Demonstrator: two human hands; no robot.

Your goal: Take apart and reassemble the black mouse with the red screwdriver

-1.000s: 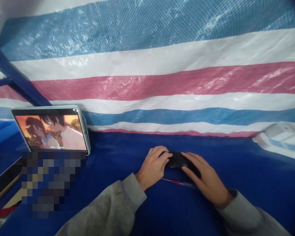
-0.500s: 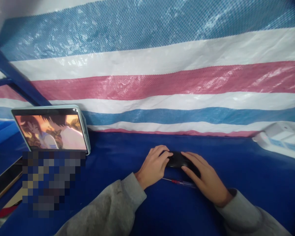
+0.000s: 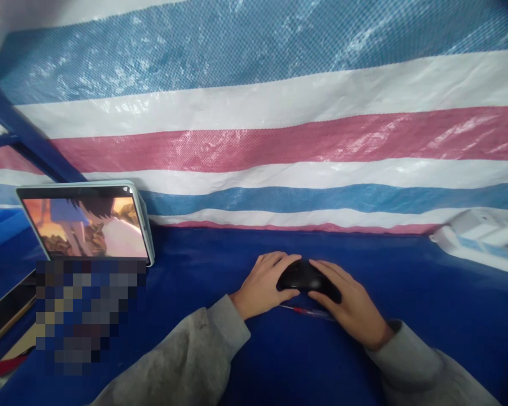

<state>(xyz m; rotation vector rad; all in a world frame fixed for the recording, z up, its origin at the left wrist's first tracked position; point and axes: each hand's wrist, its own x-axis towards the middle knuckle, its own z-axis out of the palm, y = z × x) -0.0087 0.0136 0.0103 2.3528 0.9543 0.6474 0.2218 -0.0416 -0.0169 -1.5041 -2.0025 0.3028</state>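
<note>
Black object: a rounded black object (image 3: 302, 276) lies low over the blue table (image 3: 305, 361), between the two hands; its middle shows, its ends are partly covered. Whether it touches the table I cannot tell.
Left hand: the left hand (image 3: 260, 287) grips the left end, fingers curled along the far edge, thumb against the near edge.
Right hand: the right hand (image 3: 349, 301) grips the right end the same way, thumb on the near edge, fingers over the far one.
Between thumbs: a narrow gap, opening onto the table on the near side.
Screwdriver: the screwdriver (image 3: 311, 312) lies just nearer than the black object, tip toward the left hand, handle end close beside the right hand.
Near side: blue table spreads between the grey sleeves (image 3: 195, 349) to the bottom of the view.
Far side: a strip of table runs up to the lower edge of the striped sheet (image 3: 254, 149).
Left side: the tablet (image 3: 87, 228) stands tilted, well apart from the left hand; a pixelated patch covers what lies before it.
Right side: a white package (image 3: 486, 239) sits by the sheet, well apart from the right hand.
</note>
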